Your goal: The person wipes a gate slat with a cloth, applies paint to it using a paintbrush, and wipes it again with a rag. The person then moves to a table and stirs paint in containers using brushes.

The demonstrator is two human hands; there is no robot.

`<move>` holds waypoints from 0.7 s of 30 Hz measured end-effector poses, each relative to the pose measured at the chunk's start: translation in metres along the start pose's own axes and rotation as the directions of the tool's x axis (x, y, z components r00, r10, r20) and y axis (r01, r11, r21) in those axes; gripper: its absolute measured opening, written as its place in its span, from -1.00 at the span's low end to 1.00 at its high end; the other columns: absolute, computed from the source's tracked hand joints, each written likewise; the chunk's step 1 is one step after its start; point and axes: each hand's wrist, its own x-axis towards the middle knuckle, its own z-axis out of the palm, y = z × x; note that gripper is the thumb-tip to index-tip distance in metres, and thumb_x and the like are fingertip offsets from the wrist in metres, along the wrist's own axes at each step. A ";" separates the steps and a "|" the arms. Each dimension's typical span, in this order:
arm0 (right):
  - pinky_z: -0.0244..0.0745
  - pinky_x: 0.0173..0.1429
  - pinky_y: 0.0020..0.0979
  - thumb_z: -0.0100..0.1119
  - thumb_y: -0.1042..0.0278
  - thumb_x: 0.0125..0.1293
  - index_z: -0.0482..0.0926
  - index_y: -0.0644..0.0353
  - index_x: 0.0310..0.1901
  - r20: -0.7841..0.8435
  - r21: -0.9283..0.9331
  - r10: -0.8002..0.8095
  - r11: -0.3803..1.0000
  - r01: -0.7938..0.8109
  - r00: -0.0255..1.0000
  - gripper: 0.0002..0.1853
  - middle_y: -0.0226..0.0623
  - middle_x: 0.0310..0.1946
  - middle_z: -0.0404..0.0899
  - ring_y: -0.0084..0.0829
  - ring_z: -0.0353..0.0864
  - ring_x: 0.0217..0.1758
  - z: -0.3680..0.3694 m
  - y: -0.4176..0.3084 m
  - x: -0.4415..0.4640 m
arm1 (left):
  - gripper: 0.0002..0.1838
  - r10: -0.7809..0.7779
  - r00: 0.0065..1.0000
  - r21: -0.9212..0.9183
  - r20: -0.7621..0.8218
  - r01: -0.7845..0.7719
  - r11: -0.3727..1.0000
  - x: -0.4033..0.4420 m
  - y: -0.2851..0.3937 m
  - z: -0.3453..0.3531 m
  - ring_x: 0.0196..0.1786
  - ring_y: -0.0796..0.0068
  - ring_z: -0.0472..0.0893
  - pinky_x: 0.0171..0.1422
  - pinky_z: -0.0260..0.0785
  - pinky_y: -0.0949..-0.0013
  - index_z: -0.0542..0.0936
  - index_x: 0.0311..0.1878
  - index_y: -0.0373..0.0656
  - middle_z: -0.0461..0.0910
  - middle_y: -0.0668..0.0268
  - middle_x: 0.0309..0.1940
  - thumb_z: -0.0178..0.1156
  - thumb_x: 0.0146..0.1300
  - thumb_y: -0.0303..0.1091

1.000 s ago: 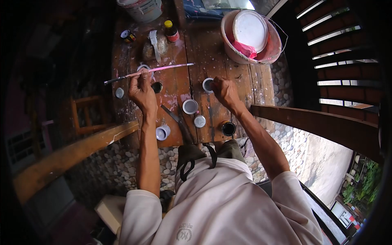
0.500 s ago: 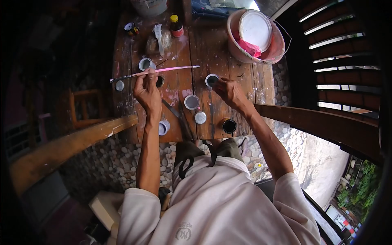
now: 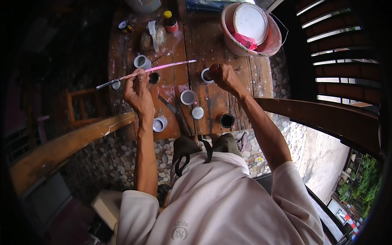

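My left hand pinches a long, thin paintbrush level above the table. Its right part is pink with a whitish tip; the left part is dark grey. Just beyond the fingers stands a grey paint pot, and a small dark pot is beside them. My right hand is closed at the rim of a white-edged cup, covering part of it. What those fingers hold is hidden. Nearer me are a cup of grey paint, a pale round lid and a lilac pot.
A dark pot stands by the table's near edge, and a flat dark blade lies left of centre. Farther back are a white fork, a yellow-capped bottle and a pink bucket holding a white lid.
The brush has tilted, its left end dropping lower. My right hand has turned into a tighter fist over the cup. The whole view has shifted slightly.
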 end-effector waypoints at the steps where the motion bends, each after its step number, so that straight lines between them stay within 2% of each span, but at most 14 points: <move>1: 0.41 -0.34 -0.18 0.13 0.28 0.17 0.58 0.31 -0.39 -0.033 -0.003 0.053 0.999 -0.053 0.998 -0.77 0.09 -0.53 0.51 0.08 0.53 -0.39 -0.002 0.001 0.001 | -0.74 0.006 1.000 -0.002 -0.002 -0.006 1.000 0.000 -0.001 -0.001 -0.10 0.51 0.62 0.03 0.42 0.50 0.56 -0.04 -0.29 0.64 0.27 -0.19 0.17 0.31 -0.31; 5: 0.43 -0.33 -0.20 0.17 0.23 0.19 0.58 0.33 -0.39 -0.074 0.024 0.073 0.997 -0.072 0.995 -0.73 0.08 -0.54 0.53 0.05 0.57 -0.40 -0.023 -0.007 0.002 | -0.76 -0.004 1.000 -0.006 -0.025 0.004 1.000 -0.002 0.002 -0.005 -0.12 0.47 0.62 0.04 0.45 0.46 0.56 -0.05 -0.29 0.62 0.26 -0.19 0.17 0.30 -0.35; 8: 0.47 -0.31 -0.24 0.17 0.18 0.22 0.60 0.37 -0.37 -0.105 0.112 0.230 0.969 -0.218 0.968 -0.67 0.05 -0.56 0.57 -0.05 0.63 -0.42 -0.020 0.006 -0.002 | -0.77 -0.026 0.998 -0.017 -0.050 0.026 1.000 -0.002 0.004 -0.004 -0.12 0.44 0.62 0.04 0.47 0.43 0.56 -0.05 -0.30 0.60 0.25 -0.16 0.18 0.29 -0.39; 9: 0.47 -0.31 -0.24 0.17 0.18 0.22 0.60 0.37 -0.37 -0.101 0.112 0.229 0.970 -0.218 0.968 -0.67 0.05 -0.56 0.57 -0.05 0.63 -0.42 -0.020 0.009 -0.003 | -0.77 -0.027 0.998 -0.012 -0.053 0.027 1.000 -0.002 0.003 -0.004 -0.12 0.44 0.62 0.04 0.47 0.43 0.56 -0.06 -0.30 0.61 0.25 -0.16 0.18 0.29 -0.39; 11: 0.47 -0.32 -0.23 0.15 0.17 0.24 0.60 0.37 -0.37 -0.028 0.262 0.321 0.916 -0.303 0.947 -0.66 0.06 -0.55 0.57 -0.06 0.63 -0.44 -0.017 0.011 -0.006 | -0.78 -0.021 0.998 0.007 -0.052 0.022 1.000 -0.002 -0.002 -0.007 -0.12 0.45 0.62 0.04 0.47 0.44 0.56 -0.06 -0.30 0.61 0.25 -0.16 0.18 0.29 -0.39; 12: 0.47 -0.32 -0.23 0.15 0.17 0.24 0.60 0.37 -0.37 -0.026 0.262 0.323 0.915 -0.305 0.946 -0.66 0.06 -0.55 0.57 -0.06 0.63 -0.44 -0.014 0.014 -0.007 | -0.78 -0.013 0.999 0.023 -0.047 0.014 1.000 -0.002 -0.005 -0.008 -0.12 0.45 0.62 0.03 0.47 0.44 0.57 -0.07 -0.29 0.61 0.26 -0.16 0.18 0.29 -0.38; 15: 0.45 -0.36 -0.20 0.12 0.16 0.26 0.60 0.36 -0.36 -0.074 0.201 0.328 0.930 -0.308 0.942 -0.66 0.05 -0.57 0.55 -0.04 0.61 -0.48 -0.010 0.010 -0.007 | -0.79 -0.019 0.999 0.015 -0.049 0.020 1.000 -0.003 -0.010 -0.009 -0.13 0.47 0.62 0.02 0.47 0.45 0.57 -0.07 -0.28 0.60 0.27 -0.18 0.18 0.29 -0.38; 17: 0.43 -0.38 -0.19 0.09 0.18 0.25 0.60 0.34 -0.37 -0.188 0.011 0.167 0.986 -0.168 0.968 -0.68 0.06 -0.58 0.54 -0.01 0.60 -0.48 -0.010 0.001 -0.008 | -0.79 -0.030 0.998 0.007 -0.052 0.030 1.000 -0.004 -0.012 -0.010 -0.13 0.47 0.62 0.01 0.47 0.46 0.57 -0.07 -0.28 0.60 0.27 -0.18 0.18 0.29 -0.38; 21: 0.42 -0.37 -0.15 0.06 0.24 0.23 0.58 0.33 -0.39 -0.118 -0.026 0.159 0.986 -0.163 0.980 -0.72 0.10 -0.57 0.52 0.04 0.59 -0.43 -0.001 0.001 -0.003 | -0.79 -0.055 0.996 -0.003 -0.064 0.055 0.999 -0.003 -0.013 -0.008 -0.13 0.48 0.62 0.02 0.47 0.46 0.57 -0.08 -0.28 0.60 0.28 -0.18 0.18 0.29 -0.38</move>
